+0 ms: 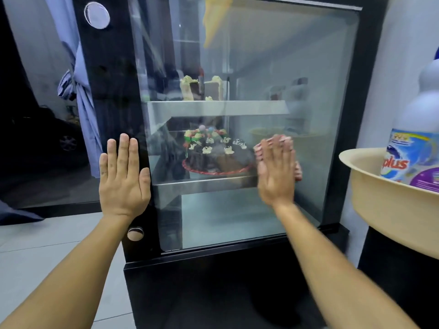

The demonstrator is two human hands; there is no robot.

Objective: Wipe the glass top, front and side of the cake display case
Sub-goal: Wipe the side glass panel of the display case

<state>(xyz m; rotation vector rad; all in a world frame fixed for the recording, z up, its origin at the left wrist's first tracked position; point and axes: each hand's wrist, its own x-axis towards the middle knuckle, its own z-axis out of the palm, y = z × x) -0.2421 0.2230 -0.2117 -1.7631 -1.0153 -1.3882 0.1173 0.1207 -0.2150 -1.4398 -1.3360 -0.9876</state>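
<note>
The cake display case has a black frame [111,67] and a large glass pane [285,67] facing me. My left hand [123,172] lies flat, fingers straight, on the black left frame. My right hand [275,172] presses flat with straight fingers on a red-and-white cloth [259,150] against the glass at mid height; the hand looks motion-blurred. Only the cloth's edges show round the hand. Behind the glass, a decorated chocolate cake [213,153] sits on the middle shelf and cake slices [202,87] on the upper shelf.
A beige basin [384,210] holding a detergent bottle [418,138] stands close on the right. A yellow cloth [213,20] hangs over the case's top. A blue curtain [83,103] and a dark window are to the left. Pale tiled floor lies below.
</note>
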